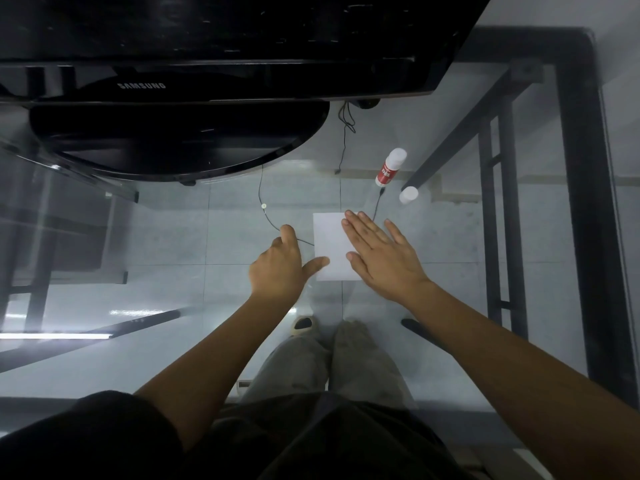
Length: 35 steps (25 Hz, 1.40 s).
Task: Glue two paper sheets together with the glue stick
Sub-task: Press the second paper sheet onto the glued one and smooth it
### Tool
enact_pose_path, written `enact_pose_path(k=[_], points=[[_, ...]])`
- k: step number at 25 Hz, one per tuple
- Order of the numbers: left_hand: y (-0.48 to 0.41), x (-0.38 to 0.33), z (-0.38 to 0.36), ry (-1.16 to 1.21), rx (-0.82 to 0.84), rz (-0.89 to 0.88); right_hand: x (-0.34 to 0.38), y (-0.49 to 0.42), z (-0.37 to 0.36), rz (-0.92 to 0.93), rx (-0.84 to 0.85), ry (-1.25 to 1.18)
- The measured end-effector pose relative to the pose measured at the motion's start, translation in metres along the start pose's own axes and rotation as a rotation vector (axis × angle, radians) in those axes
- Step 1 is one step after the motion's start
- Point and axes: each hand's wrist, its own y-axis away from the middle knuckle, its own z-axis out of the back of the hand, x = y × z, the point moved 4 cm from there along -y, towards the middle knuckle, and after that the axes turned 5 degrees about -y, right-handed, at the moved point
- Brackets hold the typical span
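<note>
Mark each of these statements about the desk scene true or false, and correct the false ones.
1. The right hand lies flat on the white paper. True.
2. The left hand is holding the glue stick. False: the glue stick lies on the glass table beyond the paper, untouched.
3. The glue stick's cap is off and sits beside it. True.
4. The paper rests on a wooden tabletop. False: the table is transparent glass, with the floor visible through it.
5. A black monitor stands at the far side of the table. True.
</note>
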Motion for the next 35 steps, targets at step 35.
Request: enact_pose_path(k=[35], points=[[0.003,-0.016,-0.037,-0.147,-0.133,-0.404,0.009,0.026,-0.006,-0.038,-0.052,-0.056]])
